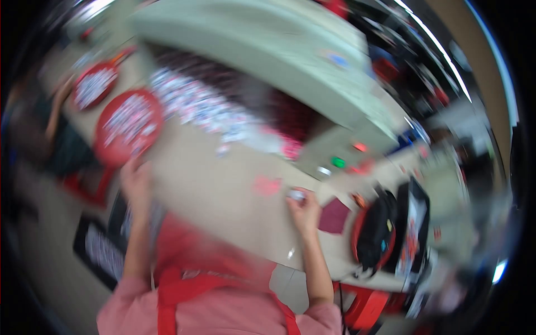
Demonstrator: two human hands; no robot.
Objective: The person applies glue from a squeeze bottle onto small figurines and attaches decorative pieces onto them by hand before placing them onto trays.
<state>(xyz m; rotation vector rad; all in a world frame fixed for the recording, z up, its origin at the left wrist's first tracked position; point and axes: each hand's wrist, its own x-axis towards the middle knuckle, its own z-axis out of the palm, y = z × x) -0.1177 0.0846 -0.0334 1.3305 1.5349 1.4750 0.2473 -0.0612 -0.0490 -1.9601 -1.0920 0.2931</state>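
Note:
My right hand (304, 213) is above the pale table, its fingers pinched on a small whitish round piece (297, 195). My left hand (137, 181) is at the near rim of a round red tray (101, 142), but motion smears its fingers, so I cannot tell whether it grips the rim. Many small white pieces (133, 120) lie in that tray. A larger heap of white, blue and pink pieces (195, 106) spills from under the pale green machine housing (251, 47). On the tabletop between my hands is a blurred pink patch (267, 185).
A co-worker's arm (56, 109) reaches to a second red tray (78, 100) at the far left. To the right are a dark red cloth (334, 216), a black bag (377, 229) and a black crate (424, 209). The housing carries a green button (338, 162).

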